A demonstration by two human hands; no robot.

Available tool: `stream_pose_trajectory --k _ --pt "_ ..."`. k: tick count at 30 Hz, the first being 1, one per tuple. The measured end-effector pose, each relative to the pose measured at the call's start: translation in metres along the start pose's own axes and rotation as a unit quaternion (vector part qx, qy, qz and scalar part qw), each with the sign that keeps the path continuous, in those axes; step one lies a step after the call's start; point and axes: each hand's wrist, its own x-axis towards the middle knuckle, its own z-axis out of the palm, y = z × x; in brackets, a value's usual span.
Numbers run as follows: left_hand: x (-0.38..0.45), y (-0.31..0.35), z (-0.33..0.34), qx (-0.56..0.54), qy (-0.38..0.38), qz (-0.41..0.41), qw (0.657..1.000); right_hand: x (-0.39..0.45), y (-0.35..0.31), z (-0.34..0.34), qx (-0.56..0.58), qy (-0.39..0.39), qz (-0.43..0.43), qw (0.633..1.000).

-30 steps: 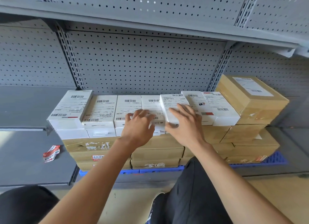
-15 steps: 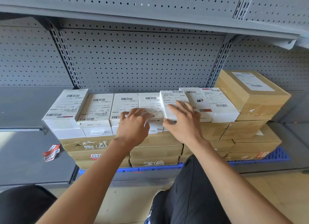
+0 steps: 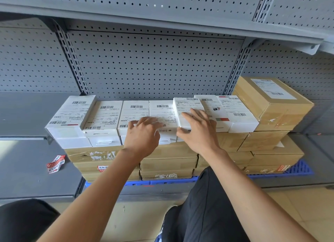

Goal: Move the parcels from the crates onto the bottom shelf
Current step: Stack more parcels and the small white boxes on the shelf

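Overhead, a grey shelving unit (image 3: 148,64) with a perforated back panel fills most of the view. On its bottom shelf (image 3: 36,176) sits a blue pallet (image 3: 300,169) carrying stacked brown cartons (image 3: 168,162), with one large brown box (image 3: 273,104) topmost at the right. A row of white parcels (image 3: 106,117) with barcode labels lies across the cartons. The right hand (image 3: 198,131) rests on a tilted white parcel (image 3: 186,111), its fingers spread flat over the top and its thumb at the near edge. The left hand (image 3: 142,135) lies on the neighbouring parcels, fingers loosely bent and pressing down. A crumpled red-and-white label (image 3: 56,164) lies on the shelf, left of the stack.
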Motion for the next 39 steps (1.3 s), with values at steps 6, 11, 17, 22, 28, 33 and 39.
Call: stream_pose_trajectory --k 6,11,17,22,28,33,39 --pt "-0.003 -0.002 -0.001 -0.011 0.009 -0.003 1.0 0.001 -0.001 0.0 -0.007 -0.02 0.003 1.0" --pt "-0.003 -0.007 -0.001 -0.025 0.02 -0.01 0.999 0.004 0.001 0.0 -0.011 -0.026 0.001 1.0" --pt "-0.006 -0.01 0.0 -0.017 0.011 -0.012 1.0 0.001 0.001 0.004 -0.015 -0.036 -0.005 0.999" --pt "-0.006 -0.01 -0.001 -0.013 0.003 -0.009 1.0 0.003 0.003 0.014 -0.042 -0.018 -0.039 0.998" --pt "-0.004 -0.008 0.002 -0.018 0.001 -0.004 1.0 0.002 0.01 0.021 -0.054 -0.035 -0.062 0.996" --pt "-0.005 -0.005 0.007 -0.016 0.011 0.005 1.0 0.006 0.009 0.02 -0.043 -0.047 -0.081 0.995" --pt "-0.003 -0.006 0.006 -0.017 0.03 0.016 0.999 0.015 0.009 0.02 -0.044 -0.047 -0.102 0.993"
